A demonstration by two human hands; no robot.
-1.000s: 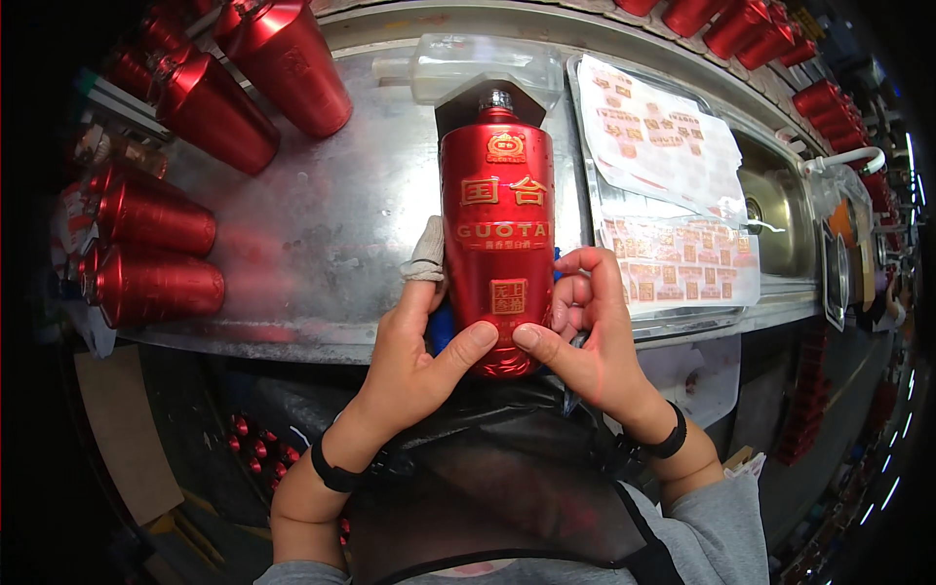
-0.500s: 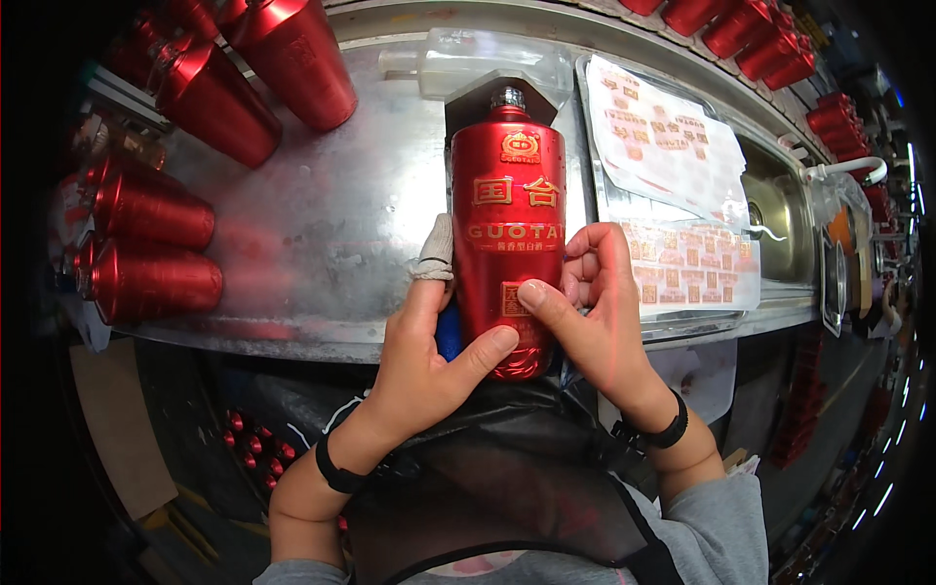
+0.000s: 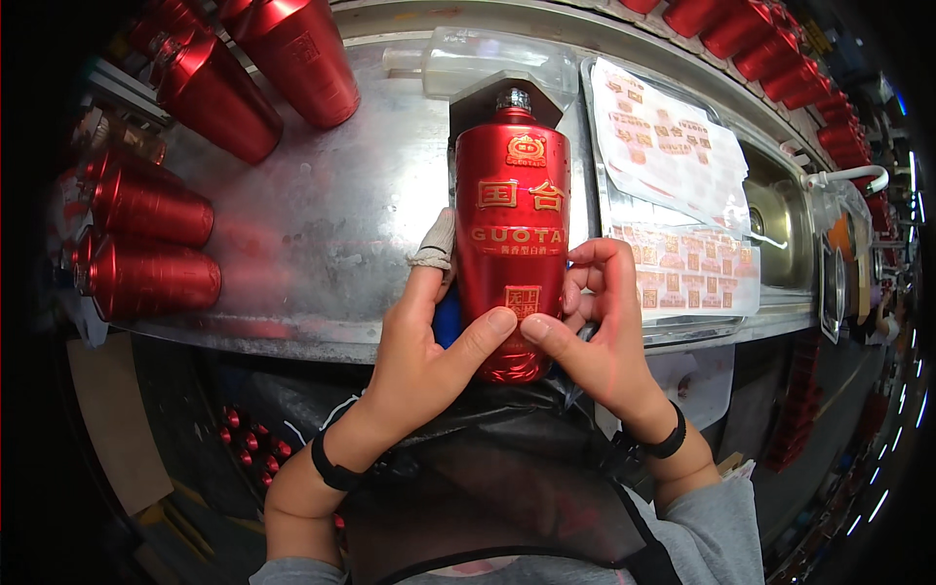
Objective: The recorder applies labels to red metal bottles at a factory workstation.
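Note:
A shiny red bottle point(image 3: 512, 219) with gold raised lettering and a dark cap lies tilted in front of me, its cap end pointing away. My left hand point(image 3: 414, 341) grips its lower left side, the thumb pressed on the front. A whitish cover sits on a finger of this hand. My right hand point(image 3: 604, 331) holds the lower right side with curled fingers, its thumb also on the front. The two thumb tips nearly meet just under a square gold emblem point(image 3: 523, 299). Behind the bottle's neck is a dark angular support point(image 3: 465, 115). Some left fingers are hidden behind the bottle.
Several red bottles point(image 3: 310, 63) stand on the metal table point(image 3: 322, 234) at the left. A clear plastic container point(image 3: 497, 60) lies beyond the support. To the right, printed sticker sheets point(image 3: 687, 278) rest on a tray, beside a sink point(image 3: 777, 214) with a white tap point(image 3: 858, 175).
My right thumb has slid down the bottle's front, uncovering the square emblem. The left thumb has moved up a little, so the thumb tips are now closer together.

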